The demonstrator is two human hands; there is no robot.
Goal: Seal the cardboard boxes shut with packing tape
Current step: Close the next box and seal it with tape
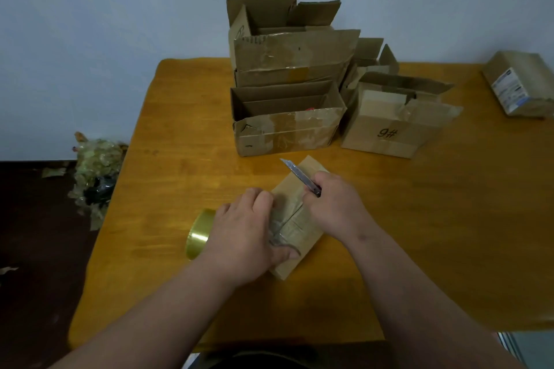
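Observation:
A small closed cardboard box (295,229) lies tilted on the wooden table (186,141), with shiny tape across its top. My left hand (248,228) grips the box's left side, thumb against its near face. My right hand (335,204) holds a utility knife (299,177), blade out and pointing away to the upper left, over the box. A roll of clear tape (198,234) lies on its side just left of my left hand, partly hidden by the wrist.
Several open cardboard boxes (287,117) stand stacked at the table's back, one marked 9# (389,129) to the right. A sealed box with a label (521,84) sits far right. Crumpled tape scraps (96,171) lie on the floor left of the table.

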